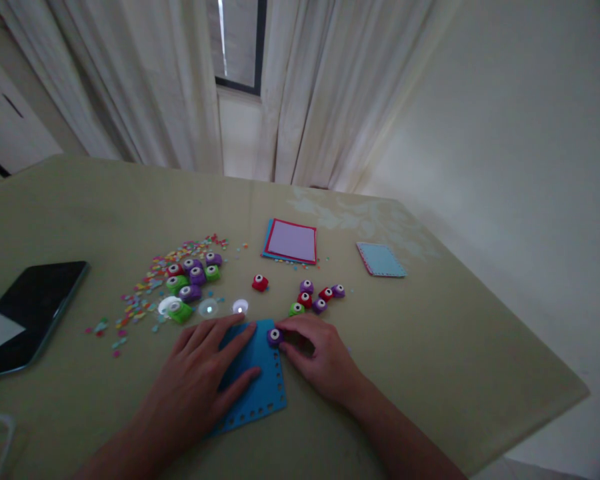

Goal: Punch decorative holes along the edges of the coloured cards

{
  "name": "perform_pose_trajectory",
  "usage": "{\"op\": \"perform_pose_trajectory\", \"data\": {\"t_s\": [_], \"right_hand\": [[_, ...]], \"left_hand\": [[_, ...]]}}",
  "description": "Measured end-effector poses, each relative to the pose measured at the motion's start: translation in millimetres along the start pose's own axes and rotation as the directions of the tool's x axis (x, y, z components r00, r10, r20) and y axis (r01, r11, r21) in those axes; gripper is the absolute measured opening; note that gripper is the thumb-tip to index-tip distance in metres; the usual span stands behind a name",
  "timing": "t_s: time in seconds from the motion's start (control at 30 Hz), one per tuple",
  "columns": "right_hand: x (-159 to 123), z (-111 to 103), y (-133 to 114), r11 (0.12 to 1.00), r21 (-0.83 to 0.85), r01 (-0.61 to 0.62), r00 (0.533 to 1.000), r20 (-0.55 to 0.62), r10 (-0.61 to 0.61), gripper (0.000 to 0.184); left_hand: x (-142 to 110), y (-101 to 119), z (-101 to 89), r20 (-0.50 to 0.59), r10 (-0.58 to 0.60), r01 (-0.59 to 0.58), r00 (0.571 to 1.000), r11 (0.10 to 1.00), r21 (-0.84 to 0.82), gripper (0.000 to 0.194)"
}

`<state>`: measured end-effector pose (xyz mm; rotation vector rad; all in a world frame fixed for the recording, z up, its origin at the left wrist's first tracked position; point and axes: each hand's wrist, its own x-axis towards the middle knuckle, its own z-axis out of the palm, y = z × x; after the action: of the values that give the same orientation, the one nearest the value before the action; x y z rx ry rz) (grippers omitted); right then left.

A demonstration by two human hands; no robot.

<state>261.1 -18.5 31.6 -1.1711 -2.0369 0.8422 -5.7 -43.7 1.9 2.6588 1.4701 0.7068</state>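
My left hand [205,363] lies spread over a blue sheet of craft paper [265,385], with its fingers apart. Small punched holes run along the sheet's right and bottom edges. Between the thumb and fingers of my right hand [325,353] is a purple paper punch [275,337], placed at the upper right edge of the sheet. Beyond that hand is a loose group of purple, red and green punches, such as a red punch [305,299]. A lone red punch [260,283] sits beyond the sheet. The left part of the sheet is hidden under my hand.
More punches cluster at the left, including a green punch [180,311], amid colourful paper confetti [147,285]. Clear round discs [209,307] lie near my left fingertips. Stacked paper squares [293,241] and a pale blue pad [381,260] lie farther back. A dark tablet [40,293] is at left.
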Motion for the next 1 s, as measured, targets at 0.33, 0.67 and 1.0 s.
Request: {"op": "perform_pose_trajectory", "data": {"t_s": [0.33, 0.67, 1.0], "right_hand": [[0, -1, -2, 0.999, -0.005, -0.039, 0.999, -0.009, 0.039, 0.031], [6, -4, -14, 0.957, 0.146, -0.252, 0.957, -0.113, 0.269, 0.014], [53, -23, -27, 0.823, -0.001, -0.568, 0.777, 0.331, 0.536, 0.016]], "left_hand": [[2, -1, -0.1, 0.005, -0.018, 0.018, 1.0, 0.999, -0.034, 0.053], [7, 0, -3.1, 0.032, -0.055, 0.057, 0.998, 0.995, -0.077, 0.054], [11, 4, -7.0, 0.035, -0.054, 0.056, 0.998, 0.995, -0.084, 0.052]]}}
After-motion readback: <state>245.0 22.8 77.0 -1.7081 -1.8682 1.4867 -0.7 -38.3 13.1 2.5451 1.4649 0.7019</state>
